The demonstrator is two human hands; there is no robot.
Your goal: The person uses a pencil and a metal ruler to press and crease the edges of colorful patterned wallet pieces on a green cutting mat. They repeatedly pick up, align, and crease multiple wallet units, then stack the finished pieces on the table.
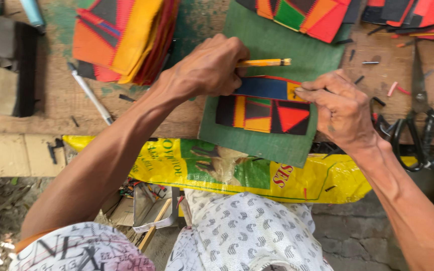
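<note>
At frame centre: left hand (207,68) gripped yellow pencil (264,62); right hand (340,108), fingers pressed flat, pinned patchwork piece (264,108) on green board (277,145). Firm pinning advisable for steady marking.

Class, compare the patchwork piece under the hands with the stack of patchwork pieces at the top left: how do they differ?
The patchwork piece lies single and flat on the green mat; the stack holds many layers on bare wood. The piece is held: the right hand presses it and the left hand holds a yellow tool over it; the stack lies untouched. Both show red, orange and yellow patches.
</note>
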